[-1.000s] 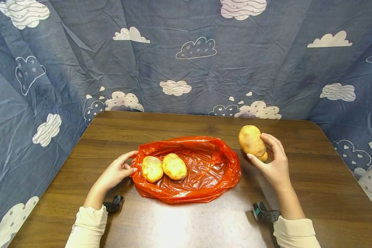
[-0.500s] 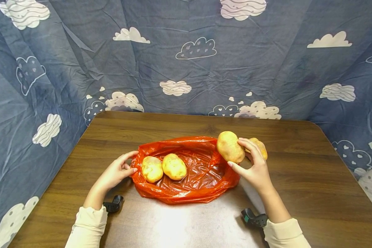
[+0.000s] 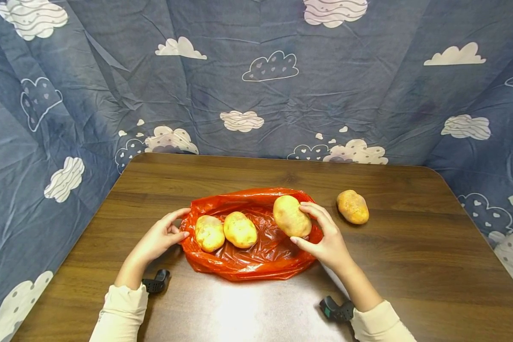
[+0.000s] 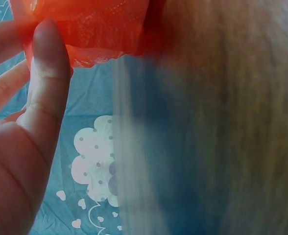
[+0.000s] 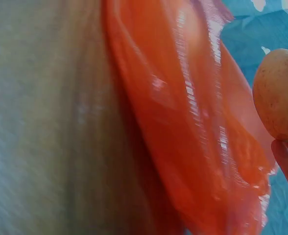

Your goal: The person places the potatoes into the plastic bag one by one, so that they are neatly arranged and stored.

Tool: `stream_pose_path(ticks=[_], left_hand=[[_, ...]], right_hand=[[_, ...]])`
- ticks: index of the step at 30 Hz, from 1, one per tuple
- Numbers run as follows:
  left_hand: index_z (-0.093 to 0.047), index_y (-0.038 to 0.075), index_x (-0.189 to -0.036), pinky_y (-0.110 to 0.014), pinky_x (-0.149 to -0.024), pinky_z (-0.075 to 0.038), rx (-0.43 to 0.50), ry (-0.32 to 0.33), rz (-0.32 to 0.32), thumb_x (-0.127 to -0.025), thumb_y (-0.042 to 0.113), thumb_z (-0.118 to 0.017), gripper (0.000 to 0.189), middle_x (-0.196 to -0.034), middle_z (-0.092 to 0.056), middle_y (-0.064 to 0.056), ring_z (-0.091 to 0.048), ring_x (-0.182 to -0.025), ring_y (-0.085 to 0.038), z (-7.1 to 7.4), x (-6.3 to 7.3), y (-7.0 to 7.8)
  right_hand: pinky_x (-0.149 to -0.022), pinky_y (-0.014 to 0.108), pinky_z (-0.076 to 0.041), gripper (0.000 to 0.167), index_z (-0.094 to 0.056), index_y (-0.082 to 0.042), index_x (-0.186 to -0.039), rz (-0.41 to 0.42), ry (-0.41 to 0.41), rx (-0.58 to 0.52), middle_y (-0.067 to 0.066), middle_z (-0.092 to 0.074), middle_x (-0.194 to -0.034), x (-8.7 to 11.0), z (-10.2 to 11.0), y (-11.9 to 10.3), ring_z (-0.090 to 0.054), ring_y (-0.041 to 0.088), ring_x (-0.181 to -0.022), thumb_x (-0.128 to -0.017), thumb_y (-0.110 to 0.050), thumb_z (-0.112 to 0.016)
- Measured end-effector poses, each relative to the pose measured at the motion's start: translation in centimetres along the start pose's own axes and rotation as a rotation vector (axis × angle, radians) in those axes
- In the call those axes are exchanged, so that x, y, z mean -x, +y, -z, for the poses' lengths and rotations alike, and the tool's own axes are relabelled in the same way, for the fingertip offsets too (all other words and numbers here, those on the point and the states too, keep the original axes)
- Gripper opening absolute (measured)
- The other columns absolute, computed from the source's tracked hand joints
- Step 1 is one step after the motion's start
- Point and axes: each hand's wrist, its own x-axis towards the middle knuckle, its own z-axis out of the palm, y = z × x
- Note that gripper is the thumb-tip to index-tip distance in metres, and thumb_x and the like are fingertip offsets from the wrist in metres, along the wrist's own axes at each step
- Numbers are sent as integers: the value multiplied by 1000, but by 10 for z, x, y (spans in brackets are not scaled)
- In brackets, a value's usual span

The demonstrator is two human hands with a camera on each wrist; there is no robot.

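In the head view, your right hand (image 3: 328, 237) hides part of the bag (image 3: 256, 273); the right wrist view crops your potato (image 5: 277, 95) and blurs the table (image 5: 46, 122).

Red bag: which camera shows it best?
The head view: nearly all of the red bag shows there. The left wrist view catches only a piece at the left hand; the right wrist view, one side.

Four potatoes (image 3: 240, 230), one bag (image 3: 256, 273)
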Motion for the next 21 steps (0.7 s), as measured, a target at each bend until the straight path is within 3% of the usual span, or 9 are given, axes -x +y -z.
stream_pose_path(ticks=[5,11,17,21], left_hand=[[-39,-1,-131,-26,-47,-40,12,-1,-13,-82,2,-63,55,-115,-46,-23,-52,-58,-13,-1,0,1],[-39,0,-132,-28,-46,-41,9,-2,-8,-82,2,-63,55,-85,-55,-16,-53,-56,-20,-1,1,2],[-39,-1,-132,-26,-46,-39,-5,6,-7,-82,3,-63,56,-99,-51,-18,-51,-56,-19,-1,1,0],[-38,-3,-131,-25,-46,-39,-1,-1,5,-82,-1,-62,55,-96,-50,-20,-51,-57,-20,-1,1,5]], right_hand=[[-97,23,-28,63,-50,9,-113,-28,-60,-5,25,-48,-117,2,-8,0,-41,31,-114,-58,7,-79],[-98,23,-26,62,-50,8,-115,-77,-109,-24,22,-47,-119,5,-16,3,-41,31,-114,-60,5,-79],[-94,28,-36,62,-49,8,-117,-99,-130,-69,23,-46,-120,6,-24,8,-42,28,-113,-63,4,-78],[-90,35,-40,62,-48,7,-118,-131,-146,-100,21,-44,-121,7,-29,11,-42,25,-114,-64,4,-77]])
